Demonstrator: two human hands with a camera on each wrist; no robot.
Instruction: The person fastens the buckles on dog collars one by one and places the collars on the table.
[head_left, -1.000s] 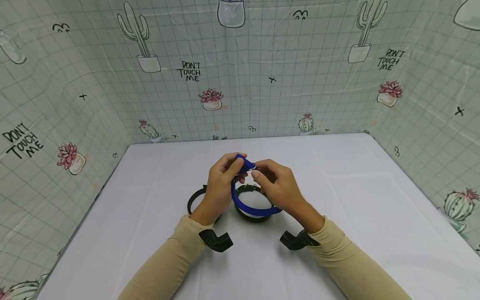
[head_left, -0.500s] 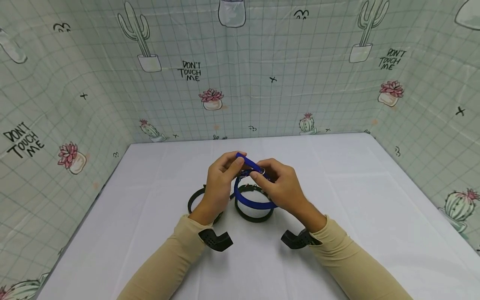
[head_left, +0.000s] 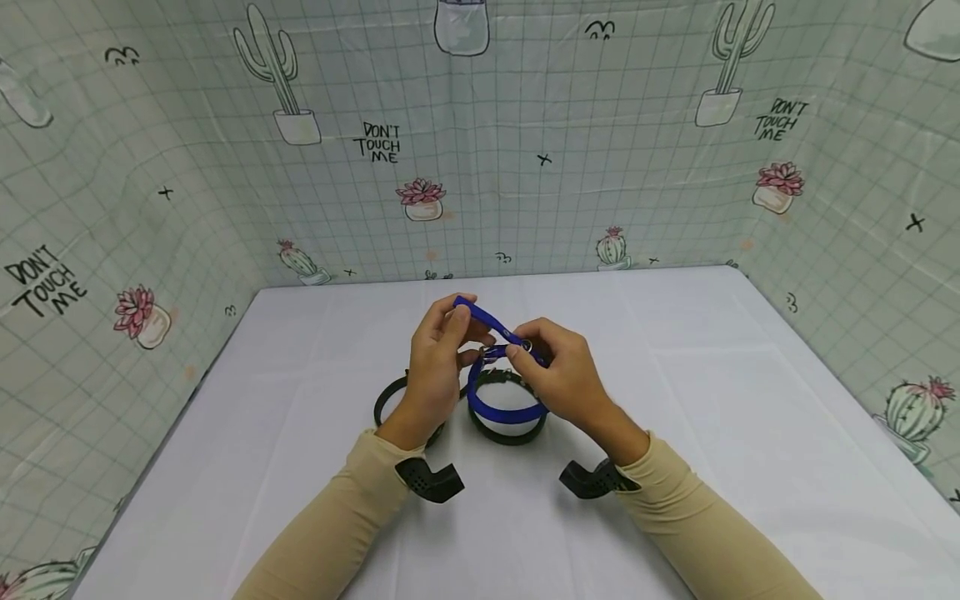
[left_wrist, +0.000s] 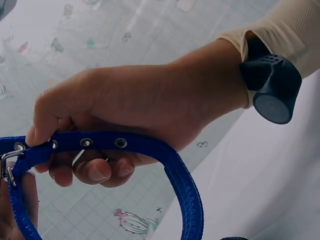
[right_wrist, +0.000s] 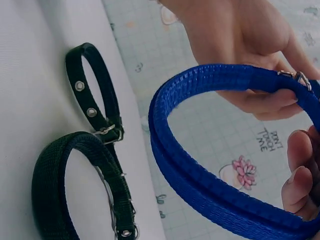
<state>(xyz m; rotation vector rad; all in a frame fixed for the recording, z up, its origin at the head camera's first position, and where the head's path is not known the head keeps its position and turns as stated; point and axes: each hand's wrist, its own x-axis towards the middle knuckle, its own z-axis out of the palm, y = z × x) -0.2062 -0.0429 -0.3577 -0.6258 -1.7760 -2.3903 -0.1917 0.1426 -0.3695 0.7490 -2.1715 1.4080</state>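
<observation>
A blue collar (head_left: 510,415) hangs between both hands, above the table, as a loop with a free strap end. My left hand (head_left: 433,371) pinches the tip of that strap between thumb and fingers. In the head view my right hand (head_left: 566,371) holds the strap's other part near a metal ring. The left wrist view shows the right thumb pressing the eyeleted strap (left_wrist: 102,141), close beside a silver buckle (left_wrist: 7,167). Left fingertips (left_wrist: 30,192) lie behind the buckle there. The right wrist view shows the collar's padded loop (right_wrist: 200,195) and the buckle's far side.
Two dark green collars lie on the white table (head_left: 675,375) under the hands. One is a larger loop (right_wrist: 47,190) directly below the blue one; the smaller loop (right_wrist: 80,100) sits to its left in the head view, partly hidden by my left forearm. A patterned cloth wall (head_left: 480,217) closes off the back.
My left hand has shifted left and slightly up with the strap tip. The strap now stretches out longer between the hands, and the buckle shows more. The right hand has barely moved.
</observation>
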